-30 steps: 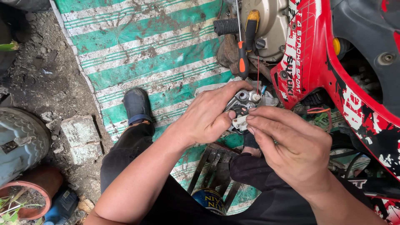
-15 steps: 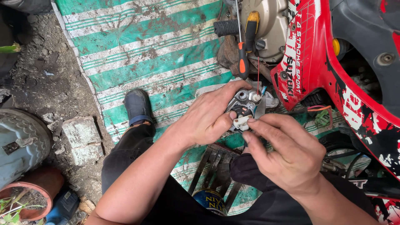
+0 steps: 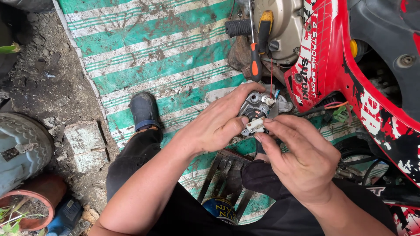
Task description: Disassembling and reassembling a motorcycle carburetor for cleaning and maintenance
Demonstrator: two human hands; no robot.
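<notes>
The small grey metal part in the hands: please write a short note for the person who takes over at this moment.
Left hand: grips the small grey round metal part from the side.
Right hand: fingertips pinch the white plastic connector at the part's lower edge.
Nearby: orange-handled screwdriver and yellow-handled screwdriver lean at the engine of the red motorcycle; green-and-white striped mat lies beneath.
Done: part is off the motorcycle, in hand.
Left: connector is at the part; whether fully seated cannot be told.

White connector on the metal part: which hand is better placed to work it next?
Probably the right hand: its fingertips already pinch the white connector. The left hand is wrapped around the grey metal part, steadying it, so it looks occupied.
</notes>
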